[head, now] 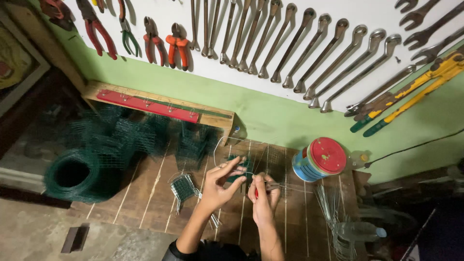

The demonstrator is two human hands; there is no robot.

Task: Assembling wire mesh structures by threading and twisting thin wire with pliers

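My left hand [220, 186] pinches a small piece of green wire mesh [240, 166] with a thin bent wire [216, 147] rising from it. Close beside it, my right hand [263, 193] grips a small tool with a red handle, likely pliers [270, 186], its tip pointing right along a thin wire. Both hands hover over a wooden workbench [154, 198]. Another small green mesh piece [183, 187] lies just left of my left hand.
A roll of green mesh [79, 175] and stacked mesh pieces [130, 135] sit at left. A can with a red lid [320, 158] stands right of my hands, cut wires [331, 208] near it. Wrenches [309, 53] and pliers [152, 41] hang on the wall.
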